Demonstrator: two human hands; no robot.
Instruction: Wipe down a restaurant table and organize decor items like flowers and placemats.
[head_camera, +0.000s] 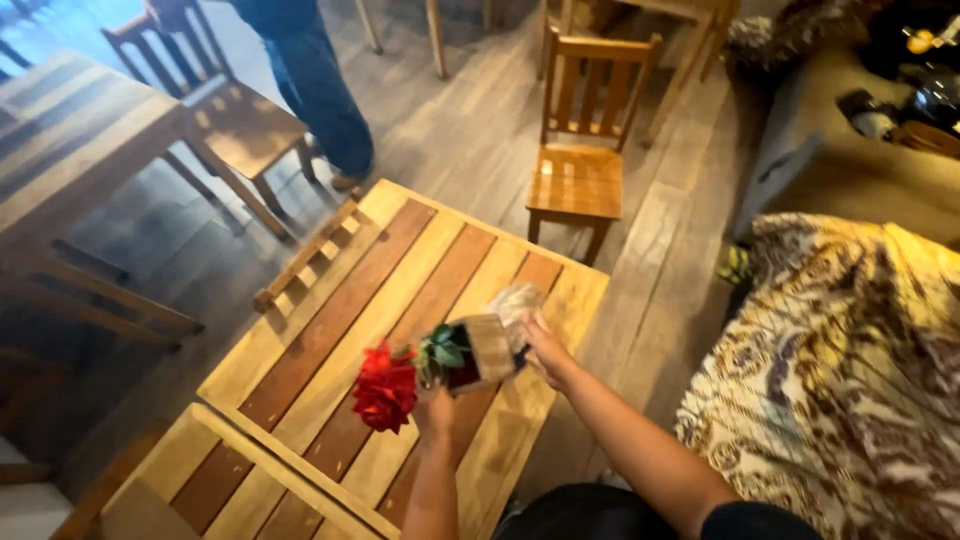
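My left hand (436, 408) holds a small wooden box planter (482, 350) tipped on its side above the slatted wooden table (330, 320). A red rose (384, 390) with green leaves (443, 348) sticks out of the planter toward the left. My right hand (545, 352) presses a crumpled pale cloth (517, 305) against the planter's underside, at the right end of the box.
A wooden chair (582, 150) stands beyond the table, another chair (225, 110) at the left beside a person's legs in jeans (315, 85). A second table (70, 140) is far left. A patterned fabric-covered seat (850, 370) lies at the right. A chair back (240, 480) is near me.
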